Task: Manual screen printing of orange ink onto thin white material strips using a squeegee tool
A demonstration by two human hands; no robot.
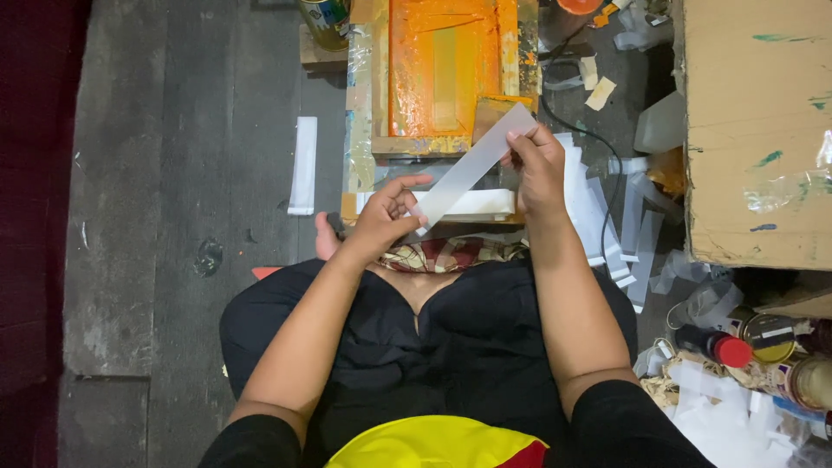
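I pinch a pale translucent strip by both ends, my left hand low, my right hand high, holding it slanted above the orange-stained printing frame before my knees.

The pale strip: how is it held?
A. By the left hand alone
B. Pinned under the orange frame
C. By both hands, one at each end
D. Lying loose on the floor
C: the left hand pinches the lower end of the pale strip, and the right hand pinches the upper end.
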